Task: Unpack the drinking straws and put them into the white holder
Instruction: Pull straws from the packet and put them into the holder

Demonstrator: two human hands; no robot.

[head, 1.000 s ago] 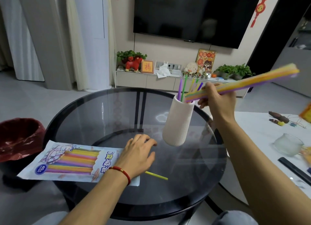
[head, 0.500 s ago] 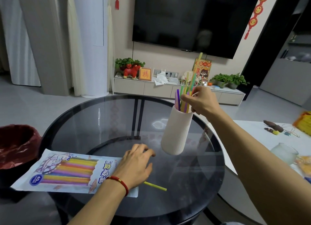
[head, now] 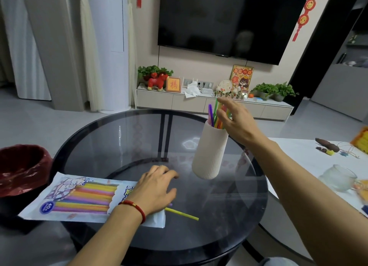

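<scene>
Right hand [head: 237, 122] was at centre right of the frame, fingers spread and loose against the tops of the straws [head: 216, 116]; it held nothing that could be made out. The straws, purple, green, orange and yellow, stood bunched in the white holder [head: 211, 152], which sat upright on the round glass table [head: 139, 138], right of centre.

Left hand [head: 155, 188] lay flat at lower centre, fingers relaxed, resting on the right end of the straw packet [head: 79, 196]. The packet lay flat at lower left; whether the coloured stripes on it were print or straws left inside could not be told.

One yellow straw [head: 182, 214] lay loose on the glass just right of the left hand, well apart from the holder.

Step in hand, as judged: a bunch set into the holder, right hand letting go.

Next move would call for picking up the loose yellow straw, a thin thing flat on slick glass, so a fingertip pinch, then dropping it in upright. The packet would want checking too.

A dark bin with a red liner [head: 18, 170] stood at far left.
</scene>
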